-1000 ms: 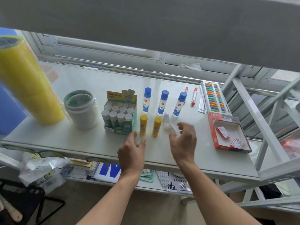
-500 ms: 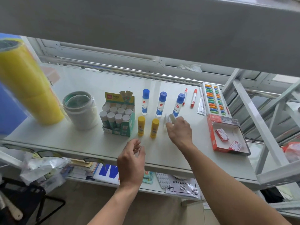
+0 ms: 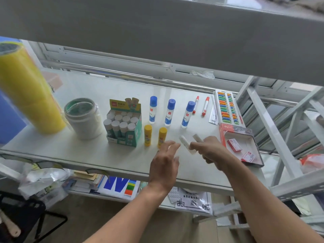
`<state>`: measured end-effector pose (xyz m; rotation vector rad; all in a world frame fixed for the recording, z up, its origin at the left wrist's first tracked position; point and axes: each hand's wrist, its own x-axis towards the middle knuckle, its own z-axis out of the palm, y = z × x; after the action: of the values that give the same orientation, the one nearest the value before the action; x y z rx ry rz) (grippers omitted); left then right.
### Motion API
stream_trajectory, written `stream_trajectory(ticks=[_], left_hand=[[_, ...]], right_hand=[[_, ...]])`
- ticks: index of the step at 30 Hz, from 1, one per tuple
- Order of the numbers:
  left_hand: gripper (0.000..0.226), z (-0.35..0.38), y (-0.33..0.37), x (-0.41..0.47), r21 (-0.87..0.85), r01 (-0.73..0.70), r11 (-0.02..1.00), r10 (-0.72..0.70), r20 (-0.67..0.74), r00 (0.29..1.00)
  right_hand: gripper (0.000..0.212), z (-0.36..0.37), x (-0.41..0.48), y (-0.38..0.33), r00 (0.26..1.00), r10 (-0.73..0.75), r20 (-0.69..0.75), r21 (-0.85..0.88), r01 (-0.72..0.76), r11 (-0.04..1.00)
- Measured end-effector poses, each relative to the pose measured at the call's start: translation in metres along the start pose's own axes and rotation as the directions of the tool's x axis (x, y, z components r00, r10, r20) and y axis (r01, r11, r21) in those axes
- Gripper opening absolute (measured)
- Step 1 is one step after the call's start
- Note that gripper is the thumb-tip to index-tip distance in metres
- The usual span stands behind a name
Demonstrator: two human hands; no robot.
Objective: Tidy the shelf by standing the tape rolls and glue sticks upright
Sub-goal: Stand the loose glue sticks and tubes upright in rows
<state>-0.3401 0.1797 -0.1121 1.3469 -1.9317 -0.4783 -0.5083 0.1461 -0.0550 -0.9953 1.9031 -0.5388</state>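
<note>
While both forearms reach up from the lower edge of the frame over the front lip of the white shelf [image 3: 73, 151], the right hand [image 3: 213, 152] sits right of centre, knuckles turned upward, its fingers [image 3: 196, 146] curled around two small whitish glue sticks [image 3: 186, 144]. One stick pokes out toward the left and lies tilted, its tip aimed at the upper left; the other rises from the top of the fist. Both look lifted off the shelf, though motion blur makes that hard to confirm.

At centre frame, the left hand [image 3: 164, 163] hovers with its back to the camera, fingers spread loosely and pointing up and right toward the tilted stick. It grips nothing, and its fingertips are just beside the stick without clearly touching it.

Just left of the left hand's fingertips, two yellow glue sticks [image 3: 147, 135] stand upright side by side. Behind them, three blue-capped glue bottles [image 3: 170, 112] stand in a row, and left of those a green display box [image 3: 125, 126] holds upright white-capped sticks. Farther left stands a stack of white tape rolls [image 3: 84, 118], and at the far left a tall stack of yellow tape rolls [image 3: 28, 95] leans in the wide-angle view. Two red markers [image 3: 205, 106] lie flat in the upper right of the shelf, beside a bead abacus [image 3: 227, 107] and a red open box [image 3: 240, 144].
</note>
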Motion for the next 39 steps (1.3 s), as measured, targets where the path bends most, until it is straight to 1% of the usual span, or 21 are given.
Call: stream_trajectory(ticks=[2,3,5,7,9,11,12,13,14,15,17,18,19,21,22,24,26,28,31,37,39], left_hand=[[0.054,0.005,0.007,0.007,0.036,-0.032,0.999,0.031,0.038,0.999],[0.053,0.008,0.009,0.009,0.046,-0.047,0.998,0.045,0.052,0.998],[0.042,0.012,0.012,0.011,0.054,-0.071,0.996,0.068,0.057,0.996],[0.026,0.014,0.013,0.011,0.021,-0.040,0.999,0.039,0.037,0.999],[0.016,0.016,0.013,0.010,-0.043,0.062,0.997,-0.060,0.038,0.997],[0.016,0.020,0.011,0.010,-0.083,0.179,0.980,-0.174,0.065,0.983],[0.017,0.022,0.009,0.010,-0.088,0.222,0.971,-0.217,0.066,0.974],[0.016,0.024,0.007,0.010,-0.080,0.250,0.965,-0.246,0.057,0.968],[0.015,0.026,0.006,0.010,-0.063,0.268,0.961,-0.266,0.045,0.963],[0.015,0.027,0.006,0.011,-0.046,0.281,0.959,-0.279,0.032,0.960],[0.014,0.028,0.007,0.013,-0.032,0.297,0.954,-0.297,-0.003,0.955],[0.013,0.028,0.008,0.014,-0.028,0.307,0.951,-0.307,-0.023,0.951],[0.014,0.029,0.009,0.016,-0.026,0.319,0.947,-0.320,-0.040,0.947],[0.016,0.031,0.010,0.019,-0.030,0.341,0.940,-0.342,-0.066,0.937],[0.017,0.033,0.010,0.019,-0.031,0.349,0.937,-0.350,-0.075,0.934],[0.018,0.034,0.010,0.019,-0.021,0.352,0.936,-0.353,-0.088,0.932],[0.019,0.036,0.008,0.018,-0.010,0.341,0.940,-0.340,-0.094,0.936],[0.019,0.035,0.008,0.017,-0.009,0.330,0.944,-0.330,-0.093,0.940],[0.019,0.036,0.007,0.017,-0.005,0.329,0.944,-0.328,-0.095,0.940],[0.021,0.036,0.010,0.021,0.008,0.365,0.931,-0.362,-0.095,0.927],[0.021,0.037,0.013,0.023,0.016,0.381,0.925,-0.377,-0.104,0.920]], right_hand=[[0.034,-0.017,-0.009,-0.002,0.993,-0.002,0.119,-0.034,0.006,0.999],[0.032,-0.022,-0.012,-0.004,0.986,-0.001,0.166,-0.067,0.012,0.998],[0.028,-0.029,-0.015,-0.006,0.973,0.001,0.231,-0.098,0.022,0.995],[0.027,-0.031,-0.014,-0.002,0.965,-0.018,0.260,0.001,0.019,1.000],[0.031,-0.032,-0.012,0.007,0.973,-0.040,0.229,0.182,-0.003,0.983],[0.037,-0.030,-0.008,0.017,0.985,-0.015,0.171,0.307,-0.039,0.951],[0.037,-0.026,-0.006,0.021,0.991,0.007,0.137,0.333,-0.052,0.941],[0.035,-0.022,-0.004,0.025,0.995,0.021,0.095,0.323,-0.051,0.945],[0.031,-0.017,-0.002,0.028,0.999,0.011,0.048,0.270,-0.024,0.963],[0.027,-0.014,-0.001,0.031,0.999,-0.035,0.000,0.176,0.034,0.984],[0.022,-0.010,0.001,0.034,0.975,-0.210,-0.074,-0.045,0.207,0.977],[0.024,-0.010,0.000,0.034,0.949,-0.294,-0.116,-0.121,0.281,0.952],[0.027,-0.011,0.000,0.033,0.922,-0.348,-0.168,-0.158,0.324,0.933],[0.028,-0.012,0.001,0.031,0.873,-0.416,-0.256,-0.202,0.372,0.906],[0.026,-0.012,0.003,0.029,0.856,-0.440,-0.272,-0.248,0.379,0.891],[0.025,-0.010,0.008,0.028,0.844,-0.472,-0.254,-0.323,0.386,0.864],[0.020,-0.008,0.012,0.030,0.843,-0.474,-0.253,-0.309,0.394,0.865],[0.015,-0.007,0.016,0.031,0.851,-0.452,-0.266,-0.250,0.392,0.885],[0.015,-0.003,0.020,0.030,0.862,-0.427,-0.273,-0.184,0.388,0.903],[0.008,0.010,0.024,0.028,0.850,-0.471,-0.237,-0.196,0.433,0.880],[0.005,0.015,0.025,0.036,0.861,-0.461,-0.214,-0.190,0.426,0.884]])
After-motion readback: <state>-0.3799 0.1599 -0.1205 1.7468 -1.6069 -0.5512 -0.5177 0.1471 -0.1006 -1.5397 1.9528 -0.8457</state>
